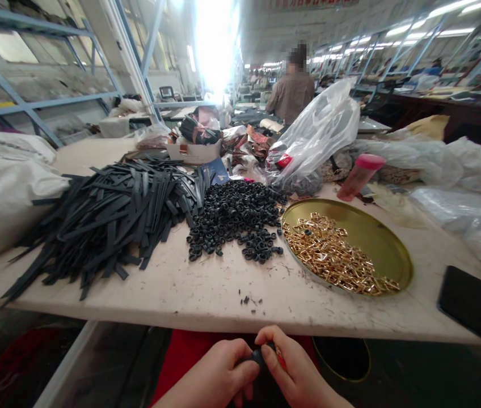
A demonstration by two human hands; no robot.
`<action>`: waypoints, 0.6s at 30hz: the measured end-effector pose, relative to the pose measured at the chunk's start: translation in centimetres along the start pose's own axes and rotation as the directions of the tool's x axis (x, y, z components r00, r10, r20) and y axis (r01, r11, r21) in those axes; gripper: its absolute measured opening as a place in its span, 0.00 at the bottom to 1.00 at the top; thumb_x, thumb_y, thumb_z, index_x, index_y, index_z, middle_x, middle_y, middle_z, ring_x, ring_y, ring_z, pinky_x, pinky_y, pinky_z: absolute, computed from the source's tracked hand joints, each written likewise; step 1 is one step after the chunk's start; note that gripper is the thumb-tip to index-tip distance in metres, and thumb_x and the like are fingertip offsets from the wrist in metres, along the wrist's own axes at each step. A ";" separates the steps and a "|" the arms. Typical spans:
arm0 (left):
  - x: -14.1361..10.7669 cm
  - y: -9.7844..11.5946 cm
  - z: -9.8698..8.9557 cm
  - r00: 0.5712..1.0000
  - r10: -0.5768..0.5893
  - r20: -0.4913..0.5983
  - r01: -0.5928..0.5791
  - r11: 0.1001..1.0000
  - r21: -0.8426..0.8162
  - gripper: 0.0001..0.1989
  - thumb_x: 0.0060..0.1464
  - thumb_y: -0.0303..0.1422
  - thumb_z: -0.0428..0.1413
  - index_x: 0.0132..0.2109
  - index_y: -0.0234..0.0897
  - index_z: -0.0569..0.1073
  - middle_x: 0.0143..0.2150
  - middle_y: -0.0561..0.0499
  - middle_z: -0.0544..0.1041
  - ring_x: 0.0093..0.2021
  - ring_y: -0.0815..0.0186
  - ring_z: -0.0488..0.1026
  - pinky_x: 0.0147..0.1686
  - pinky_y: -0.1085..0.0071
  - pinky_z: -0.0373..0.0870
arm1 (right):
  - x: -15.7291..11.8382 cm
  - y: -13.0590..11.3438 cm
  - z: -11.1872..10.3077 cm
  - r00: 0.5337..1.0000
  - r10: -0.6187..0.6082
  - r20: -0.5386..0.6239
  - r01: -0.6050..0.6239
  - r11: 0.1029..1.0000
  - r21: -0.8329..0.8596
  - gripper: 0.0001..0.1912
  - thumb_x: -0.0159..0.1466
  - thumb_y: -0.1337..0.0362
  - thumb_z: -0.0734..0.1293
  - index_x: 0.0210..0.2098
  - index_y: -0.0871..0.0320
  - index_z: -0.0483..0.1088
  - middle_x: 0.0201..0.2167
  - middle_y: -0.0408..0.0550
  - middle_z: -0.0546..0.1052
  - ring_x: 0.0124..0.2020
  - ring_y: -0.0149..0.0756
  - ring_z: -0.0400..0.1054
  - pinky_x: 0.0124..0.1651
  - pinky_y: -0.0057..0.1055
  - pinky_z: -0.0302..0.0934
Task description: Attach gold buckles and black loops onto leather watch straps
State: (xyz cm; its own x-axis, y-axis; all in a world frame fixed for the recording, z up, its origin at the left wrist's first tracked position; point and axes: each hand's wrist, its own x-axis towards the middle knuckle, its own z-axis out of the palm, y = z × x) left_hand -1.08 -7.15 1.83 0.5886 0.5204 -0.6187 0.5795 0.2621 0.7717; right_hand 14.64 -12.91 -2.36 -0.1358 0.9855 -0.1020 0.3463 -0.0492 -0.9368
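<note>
At the far left we have a bulging white sack (2, 192) on our pale desk (206, 294), with blue shelf frames (23, 105) behind it. Beside the sack lies a wide, tangled heap of flat dark strips (108, 215), some of them reaching close to the front edge. Behind the strips stands an open box (193, 152) with dark things piled in it.

Next, near the middle, we see our left hand (230, 368) below the front edge of the desk, its fingers (247, 373) pinching a small dark piece (257, 357). Above it on the desk sits a mound of small black loops (240, 212), and a few dark crumbs (247, 299) lie in front of that. Our right hand (285, 365) meets the left at the dark piece, thumb and forefinger pressed together on it; a red item (281, 360) shows inside the curl of that hand, mostly hidden, so we cannot tell what it is.

Farther back, a person (294, 88) faces away from us, and a clear plastic bag (317, 133) stands up on the desk. Then come gold buckles (329, 255) heaped in a round golden tray (387, 238), a pink-capped container (359, 177) tilted behind it, and a dark phone (468, 303) near the right front corner.
</note>
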 end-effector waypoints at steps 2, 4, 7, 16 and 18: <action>0.0 0.0 0.0 1.000 0.004 0.006 -0.004 1.000 0.009 0.07 0.48 0.30 0.45 0.29 0.34 0.66 0.20 0.56 0.68 0.17 0.74 0.61 0.16 0.79 0.55 | 0.0 -0.2 0.1 0.999 -0.029 0.033 0.030 0.999 -0.018 0.11 0.64 0.59 0.53 0.36 0.57 0.63 0.29 0.45 0.70 0.30 0.34 0.64 0.34 0.29 0.56; 0.0 0.0 0.2 1.000 0.019 0.016 -0.019 1.000 0.018 0.08 0.48 0.30 0.44 0.29 0.34 0.66 0.20 0.56 0.67 0.17 0.74 0.61 0.16 0.80 0.55 | 0.0 -0.3 0.1 0.997 -0.052 0.055 0.054 0.998 -0.022 0.11 0.64 0.60 0.53 0.35 0.57 0.63 0.28 0.46 0.71 0.30 0.34 0.64 0.32 0.28 0.56; -0.1 -0.2 0.1 0.999 0.035 0.038 -0.035 0.999 -0.005 0.07 0.48 0.30 0.44 0.28 0.35 0.66 0.19 0.57 0.66 0.17 0.75 0.61 0.16 0.80 0.54 | -0.1 -0.2 0.2 0.998 -0.062 -0.002 0.062 0.996 -0.058 0.10 0.64 0.61 0.53 0.36 0.56 0.63 0.28 0.46 0.71 0.29 0.34 0.65 0.32 0.29 0.56; 0.1 -0.3 -0.3 0.989 -0.049 0.142 0.062 0.994 -0.090 0.05 0.44 0.30 0.48 0.28 0.35 0.67 0.16 0.58 0.65 0.14 0.75 0.60 0.14 0.81 0.54 | -0.1 1.2 1.9 0.998 -0.042 -0.049 0.038 0.997 -0.069 0.13 0.65 0.58 0.50 0.38 0.57 0.60 0.24 0.44 0.68 0.26 0.34 0.64 0.31 0.29 0.58; 0.3 -0.4 0.1 0.988 -0.058 0.140 0.073 0.992 -0.105 0.05 0.44 0.29 0.47 0.27 0.34 0.67 0.16 0.58 0.64 0.14 0.75 0.59 0.14 0.81 0.54 | -0.2 1.4 1.9 0.999 -0.035 -0.030 0.034 0.999 -0.027 0.14 0.65 0.57 0.49 0.37 0.57 0.60 0.22 0.43 0.67 0.24 0.33 0.63 0.29 0.29 0.58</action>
State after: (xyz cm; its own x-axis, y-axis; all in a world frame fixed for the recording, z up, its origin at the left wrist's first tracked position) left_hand -1.06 -7.20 1.29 0.6270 0.3854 -0.6770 0.5584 0.3836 0.7355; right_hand 13.36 -13.50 -4.25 -0.1194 0.9911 -0.0593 0.3664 -0.0115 -0.9304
